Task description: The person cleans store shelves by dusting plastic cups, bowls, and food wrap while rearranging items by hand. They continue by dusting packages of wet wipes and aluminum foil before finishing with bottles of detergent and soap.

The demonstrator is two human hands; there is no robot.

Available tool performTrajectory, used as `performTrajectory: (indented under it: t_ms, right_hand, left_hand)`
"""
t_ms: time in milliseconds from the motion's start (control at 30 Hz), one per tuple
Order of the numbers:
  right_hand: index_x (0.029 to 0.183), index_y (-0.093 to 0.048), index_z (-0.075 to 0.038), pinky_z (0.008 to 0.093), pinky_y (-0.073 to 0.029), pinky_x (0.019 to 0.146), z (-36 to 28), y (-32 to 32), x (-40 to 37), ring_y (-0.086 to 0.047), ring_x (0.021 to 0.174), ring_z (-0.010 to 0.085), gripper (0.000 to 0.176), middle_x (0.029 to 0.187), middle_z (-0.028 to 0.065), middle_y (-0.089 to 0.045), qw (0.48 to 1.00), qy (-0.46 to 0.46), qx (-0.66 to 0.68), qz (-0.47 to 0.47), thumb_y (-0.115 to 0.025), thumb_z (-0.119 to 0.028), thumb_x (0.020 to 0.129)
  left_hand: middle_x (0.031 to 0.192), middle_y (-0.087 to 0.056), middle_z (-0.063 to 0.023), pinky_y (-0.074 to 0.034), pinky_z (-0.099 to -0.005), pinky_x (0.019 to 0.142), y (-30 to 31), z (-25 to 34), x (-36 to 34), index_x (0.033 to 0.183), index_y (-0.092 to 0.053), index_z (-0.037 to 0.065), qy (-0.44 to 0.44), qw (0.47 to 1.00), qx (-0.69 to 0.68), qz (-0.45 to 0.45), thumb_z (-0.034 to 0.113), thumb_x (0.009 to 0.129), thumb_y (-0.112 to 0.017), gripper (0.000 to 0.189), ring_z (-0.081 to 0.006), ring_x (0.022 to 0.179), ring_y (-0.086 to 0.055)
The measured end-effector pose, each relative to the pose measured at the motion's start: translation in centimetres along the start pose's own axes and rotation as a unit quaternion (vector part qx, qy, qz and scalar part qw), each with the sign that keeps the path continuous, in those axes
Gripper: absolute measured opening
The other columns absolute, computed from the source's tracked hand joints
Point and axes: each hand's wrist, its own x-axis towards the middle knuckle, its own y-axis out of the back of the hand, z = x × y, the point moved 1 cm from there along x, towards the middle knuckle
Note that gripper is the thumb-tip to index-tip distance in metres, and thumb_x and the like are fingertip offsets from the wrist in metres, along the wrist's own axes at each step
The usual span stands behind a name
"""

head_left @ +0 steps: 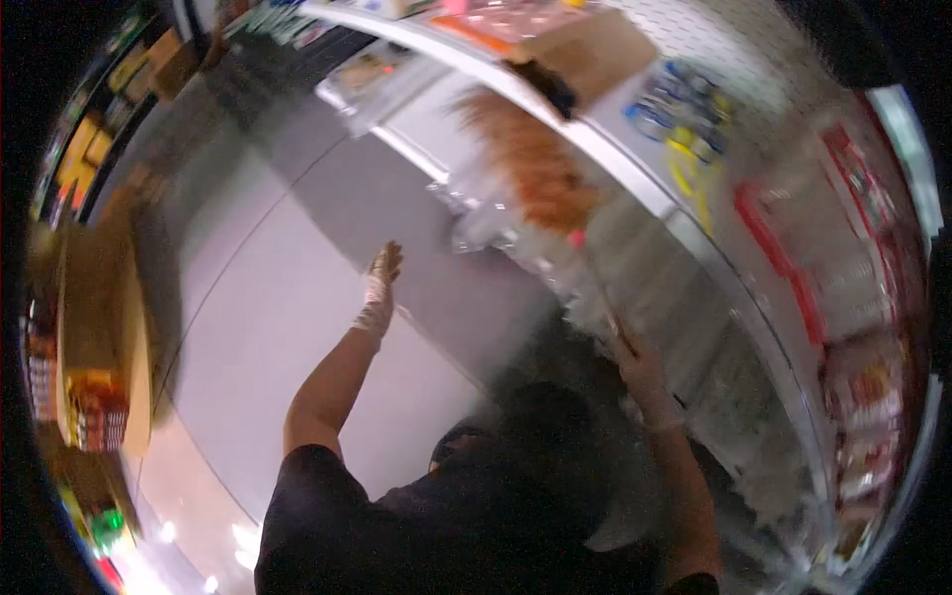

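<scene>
A feather duster with fluffy orange-brown plumes (540, 174) reaches up over the shelving on the right, its thin handle slanting down from a pink collar. My right hand (647, 385), in a thin pale glove, is closed round the lower end of that handle. The plumes overlap the front edge of the upper shelf (664, 203) and the clear plastic-wrapped goods (486, 223) beside it. My left hand (381, 283), in a pale glove, is held out over the grey floor with its fingers stretched and nothing in them.
An open cardboard box (595, 59), blue and yellow packets (679, 109) and red-edged packages (813, 258) are on the shelves at right. A wooden display stand (109, 327) with small jars rises at left. Grey tiled floor (268, 337) lies between.
</scene>
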Motion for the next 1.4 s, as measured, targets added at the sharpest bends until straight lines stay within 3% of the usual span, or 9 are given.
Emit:
performTrajectory:
  t_ms: [233, 500, 700, 967, 1033, 1100, 1133, 1233, 1400]
  right_hand:
    - [0.13, -0.053, -0.009, 0.0312, -0.048, 0.082, 6.3, 0.9, -6.9, -0.063, 0.093, 0.0195, 0.04, 0.105, 0.0129, -0.066, 0.96, 0.191, -0.151, -0.139, -0.053, -0.02, 0.092]
    - [0.131, -0.054, -0.014, 0.0305, -0.047, 0.085, 11.2, 1.7, -10.2, -0.063, 0.09, 0.0184, 0.038, 0.106, 0.0093, -0.067, 0.994, 0.05, -0.064, 0.071, -0.054, -0.02, 0.093]
    - [0.129, -0.054, -0.016, 0.0361, -0.052, 0.072, 13.8, 0.6, -9.3, -0.064, 0.077, 0.0237, 0.039, 0.095, 0.0126, -0.067, 0.987, 0.076, -0.056, 0.134, -0.057, -0.018, 0.091]
    - [0.13, -0.049, 0.003, 0.0344, -0.051, 0.072, 7.6, -1.9, -6.5, -0.066, 0.079, 0.0316, 0.039, 0.105, 0.0197, -0.064, 0.969, 0.156, -0.186, 0.039, -0.048, -0.016, 0.095]
    - [0.13, -0.049, 0.001, 0.0347, -0.051, 0.077, 9.5, -1.2, -4.7, -0.065, 0.085, 0.0322, 0.038, 0.113, 0.0212, -0.061, 0.961, 0.136, -0.187, 0.155, -0.047, -0.017, 0.096]
    - [0.139, -0.042, -0.019, 0.0388, -0.035, 0.107, 6.2, 0.9, -5.2, -0.045, 0.127, 0.0306, 0.055, 0.141, 0.013, -0.043, 0.864, 0.077, -0.497, 0.031, -0.059, -0.022, 0.087]
    - [0.136, -0.045, -0.011, 0.0377, -0.04, 0.098, 12.5, 1.7, -3.5, -0.052, 0.116, 0.0283, 0.046, 0.135, 0.015, -0.049, 0.976, 0.044, -0.195, 0.082, -0.053, -0.02, 0.092]
    - [0.134, -0.046, -0.001, 0.0367, -0.047, 0.09, 12.2, 2.2, 1.0, -0.059, 0.103, 0.0255, 0.041, 0.128, 0.0159, -0.055, 0.985, 0.039, -0.114, 0.126, -0.046, -0.018, 0.097]
    - [0.136, -0.044, -0.001, 0.0366, -0.044, 0.096, 10.2, 1.8, 5.9, -0.054, 0.114, 0.0267, 0.042, 0.135, 0.0144, -0.05, 0.974, -0.184, -0.112, 0.076, -0.045, -0.02, 0.098]
  left_hand:
    - [0.139, -0.045, -0.0094, -0.03, -0.0408, 0.107, -5.1, 1.2, -1.0, 0.14, -0.037, 0.008, -0.063, 0.997, -0.003, -0.047, 0.046, 0.092, -0.05, 0.063, -0.0251, 0.126, -0.044]
    - [0.146, -0.036, -0.01, -0.03, -0.0344, 0.107, -12.2, 4.2, 3.4, 0.143, -0.034, 0.012, -0.117, 0.946, 0.292, 0.078, 0.035, 0.09, -0.059, 0.063, -0.0251, 0.132, -0.036]
    - [0.109, -0.061, -0.0145, -0.049, -0.0375, 0.071, -11.4, -0.7, 12.1, 0.137, -0.039, 0.005, -0.018, 0.919, 0.365, -0.148, 0.042, 0.082, -0.065, 0.071, -0.0224, 0.087, -0.061]
    - [0.148, -0.03, -0.0133, -0.037, -0.0478, 0.103, -14.4, -4.0, 8.7, 0.144, -0.024, 0.007, 0.283, 0.909, -0.185, -0.242, 0.054, 0.092, -0.045, 0.074, -0.0318, 0.131, -0.035]
    - [0.143, -0.037, -0.0153, -0.045, -0.0461, 0.095, -13.3, -9.1, 11.0, 0.143, -0.03, 0.008, -0.021, 0.942, 0.098, -0.321, 0.056, 0.093, -0.04, 0.07, -0.0304, 0.122, -0.046]
    - [0.125, -0.056, -0.0194, -0.049, -0.0418, 0.091, -16.9, 3.6, 0.6, 0.129, -0.052, 0.006, 0.108, 0.973, 0.151, -0.135, 0.055, 0.093, -0.04, 0.061, -0.028, 0.109, -0.058]
    - [0.118, -0.059, -0.0184, -0.049, -0.0436, 0.09, -15.4, 6.4, 1.2, 0.126, -0.053, 0.007, 0.089, 0.958, 0.209, -0.174, 0.056, 0.093, -0.039, 0.061, -0.0294, 0.105, -0.06]
    - [0.077, -0.068, -0.0151, -0.053, -0.0433, 0.077, -9.6, 6.9, 13.3, 0.092, -0.071, 0.01, -0.132, 0.765, 0.593, -0.213, 0.058, 0.094, -0.032, 0.062, -0.0313, 0.078, -0.067]
    - [0.107, -0.066, -0.0123, -0.051, -0.0418, 0.083, -6.3, 20.8, 20.6, 0.105, -0.068, 0.017, -0.205, 0.702, 0.665, 0.153, 0.047, 0.088, -0.05, 0.039, -0.0307, 0.099, -0.062]
